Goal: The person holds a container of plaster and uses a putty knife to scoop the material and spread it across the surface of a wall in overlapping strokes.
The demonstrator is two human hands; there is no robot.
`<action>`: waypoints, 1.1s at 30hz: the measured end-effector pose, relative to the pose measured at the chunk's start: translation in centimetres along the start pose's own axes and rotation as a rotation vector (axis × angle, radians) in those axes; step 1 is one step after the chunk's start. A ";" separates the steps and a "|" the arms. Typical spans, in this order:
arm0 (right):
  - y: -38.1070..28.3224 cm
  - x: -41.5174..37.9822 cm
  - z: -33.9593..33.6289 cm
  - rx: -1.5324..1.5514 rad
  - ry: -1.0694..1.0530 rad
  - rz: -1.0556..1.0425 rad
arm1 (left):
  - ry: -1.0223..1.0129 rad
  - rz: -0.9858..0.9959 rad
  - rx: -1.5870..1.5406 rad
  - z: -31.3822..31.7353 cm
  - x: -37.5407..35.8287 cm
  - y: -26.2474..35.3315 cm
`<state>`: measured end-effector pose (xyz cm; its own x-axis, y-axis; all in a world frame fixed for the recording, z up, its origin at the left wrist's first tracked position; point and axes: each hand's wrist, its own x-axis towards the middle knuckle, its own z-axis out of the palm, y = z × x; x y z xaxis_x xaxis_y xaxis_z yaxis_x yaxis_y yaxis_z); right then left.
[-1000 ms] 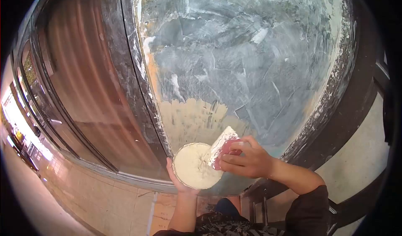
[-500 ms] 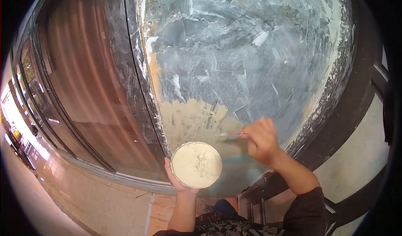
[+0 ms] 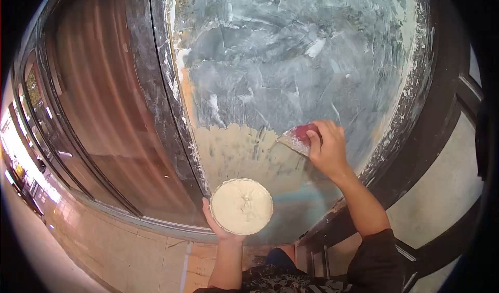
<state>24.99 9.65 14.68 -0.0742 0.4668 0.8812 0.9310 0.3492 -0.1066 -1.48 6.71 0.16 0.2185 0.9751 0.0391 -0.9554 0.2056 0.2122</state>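
My left hand point(image 3: 217, 221) is wrapped around the lower left side of a round tub of cream-coloured putty point(image 3: 241, 207). The paste fills it nearly to the rim, and its surface is ridged near the middle. My right hand point(image 3: 328, 148) grips a red putty spreader point(image 3: 302, 137), its pale smeared edge against the wall point(image 3: 291, 80). That wall is blotchy grey-blue with white streaks. A beige coat of putty point(image 3: 228, 147) covers its lower left part, and the spreader's left corner meets the right end of this coat.
Left of the wall stand a dark, chipped post point(image 3: 158, 74) and a glass panel with a brown curtain point(image 3: 99, 85) behind it. Dark framing point(image 3: 442, 132) with pale panels borders the right side. Tiled floor point(image 3: 125, 246) lies below left.
My right hand has moved up slightly, and the spreader has turned from edge-on to show its red face. The tub in my left hand has hardly shifted.
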 end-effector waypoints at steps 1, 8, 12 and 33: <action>0.0 0.2 0.0 0.023 0.034 0.011 | 0.003 -0.001 0.001 -0.1 -0.1 0.0; 0.4 -0.3 0.8 -0.009 0.022 -0.052 | -0.018 -0.015 0.033 -0.9 -0.3 0.3; 0.7 0.6 0.3 0.009 0.130 -0.017 | -0.009 0.001 0.016 -1.9 0.0 0.6; 0.8 1.2 0.9 0.007 0.153 -0.018 | -0.056 -0.021 0.009 -1.7 0.2 1.2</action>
<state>25.36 11.23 15.25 -0.0354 0.3311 0.9429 0.9275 0.3621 -0.0923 -2.97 7.26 -1.25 0.2492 0.9644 0.0888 -0.9487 0.2247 0.2223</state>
